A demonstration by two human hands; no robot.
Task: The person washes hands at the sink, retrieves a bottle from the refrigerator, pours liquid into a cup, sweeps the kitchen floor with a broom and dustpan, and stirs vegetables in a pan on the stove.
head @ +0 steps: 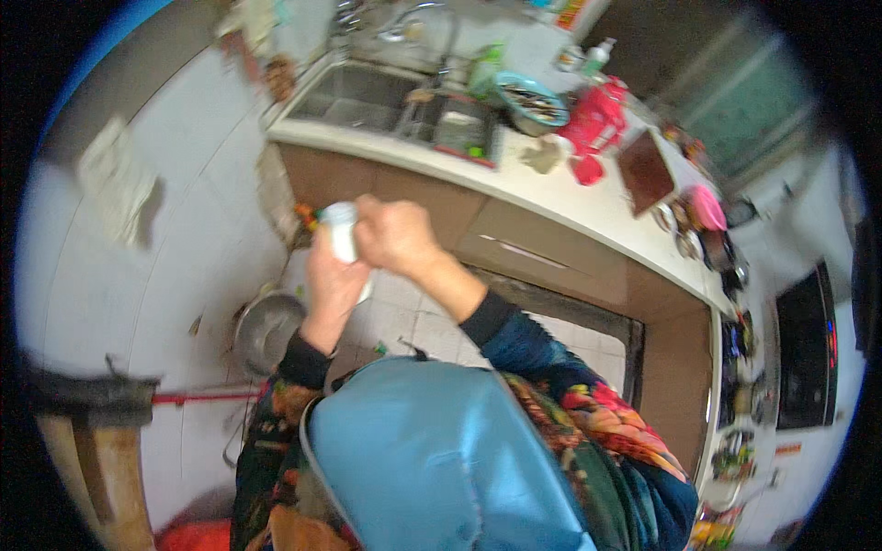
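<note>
In front of my body, over the floor, my left hand [334, 279] is wrapped around a white cylindrical container [342, 234], held roughly upright. Its top end looks pale and rounded, and blur hides whether it has a lid. My right hand [396, 234] is curled against the container's right side near the top, with its fingers bent. What those fingers grip cannot be made out. A shiny blue apron or bag-like cover [441, 448] spans my front below both hands.
Ahead is a double sink [358, 131] in a white counter [544, 200]. A blue basin [530, 124], red plastic bag [596, 120] and brown board [645, 172] stand on it. A metal bowl [269, 334] is at the left, near the tiled wall. Brown cabinets [537, 255] run below.
</note>
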